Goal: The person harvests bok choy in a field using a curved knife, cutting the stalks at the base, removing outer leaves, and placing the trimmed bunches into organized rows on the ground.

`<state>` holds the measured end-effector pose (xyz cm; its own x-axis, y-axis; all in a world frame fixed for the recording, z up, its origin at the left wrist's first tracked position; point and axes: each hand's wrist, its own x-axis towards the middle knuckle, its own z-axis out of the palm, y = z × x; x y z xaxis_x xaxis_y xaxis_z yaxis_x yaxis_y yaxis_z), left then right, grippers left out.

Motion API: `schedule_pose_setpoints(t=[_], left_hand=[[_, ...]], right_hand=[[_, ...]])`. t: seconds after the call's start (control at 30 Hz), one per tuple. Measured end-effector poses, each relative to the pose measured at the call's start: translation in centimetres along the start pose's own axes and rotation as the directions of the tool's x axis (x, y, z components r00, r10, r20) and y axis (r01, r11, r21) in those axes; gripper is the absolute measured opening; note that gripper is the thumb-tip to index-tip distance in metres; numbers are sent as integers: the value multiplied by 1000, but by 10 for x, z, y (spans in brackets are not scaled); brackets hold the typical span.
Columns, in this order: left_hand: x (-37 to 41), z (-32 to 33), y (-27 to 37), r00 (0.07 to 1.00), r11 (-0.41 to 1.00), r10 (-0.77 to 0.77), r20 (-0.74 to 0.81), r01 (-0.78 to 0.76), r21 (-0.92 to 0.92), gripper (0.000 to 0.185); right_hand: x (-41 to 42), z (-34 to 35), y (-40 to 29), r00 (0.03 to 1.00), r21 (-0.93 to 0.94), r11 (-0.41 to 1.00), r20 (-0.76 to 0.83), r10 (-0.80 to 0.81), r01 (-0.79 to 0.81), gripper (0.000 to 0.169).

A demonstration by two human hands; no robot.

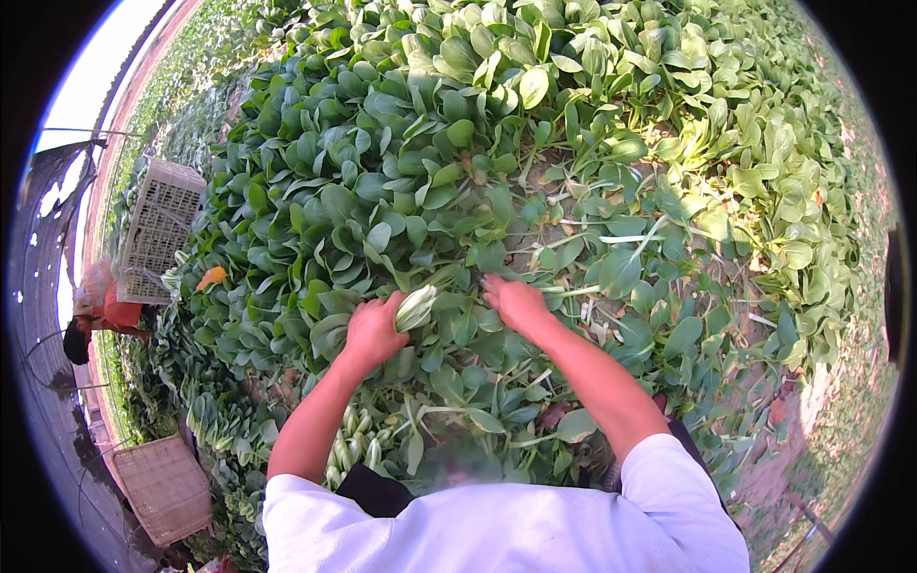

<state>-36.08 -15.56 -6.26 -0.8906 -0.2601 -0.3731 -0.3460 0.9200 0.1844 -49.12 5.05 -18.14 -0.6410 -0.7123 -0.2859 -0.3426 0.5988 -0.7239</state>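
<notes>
My left hand (374, 329) is closed around a head of bok choy (417, 308), its pale stalk end pointing right and its leaves mostly hidden by the hand. My right hand (517, 304) is a short way to the right, low among the leaves, fingers curled and pointing left. Something small and dark shows at its fingertips; whether it is a tool, I cannot tell. Standing bok choy plants (344, 186) grow densely beyond my left hand. Loose cut leaves (620, 272) lie over the soil to the right of my right hand.
Cut bok choy heads (351, 440) lie piled beside my left forearm. A pale plastic crate (161, 229) stands at the left, near a crouching person (107, 308) in orange-red. Another crate (165, 490) is at lower left. Dark netting (43, 251) hangs along the left edge.
</notes>
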Motion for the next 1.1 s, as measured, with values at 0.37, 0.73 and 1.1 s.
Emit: schedule_pose_setpoints(t=[0.37,0.73,1.1], left_hand=[[-76,-29,-1,937,934,311,-159,-332,-130,85],[-157,-82,22,943,420,-184,-279,-181,-889,67],[-244,-54,-5,875,340,-459,-156,10,-941,81]], right_hand=[[-38,-62,-74,981,941,286,155,120,-184,38],[-55,-112,-166,951,521,798,-110,-288,302,30],[-86,-64,-223,921,705,690,139,-363,165,42]])
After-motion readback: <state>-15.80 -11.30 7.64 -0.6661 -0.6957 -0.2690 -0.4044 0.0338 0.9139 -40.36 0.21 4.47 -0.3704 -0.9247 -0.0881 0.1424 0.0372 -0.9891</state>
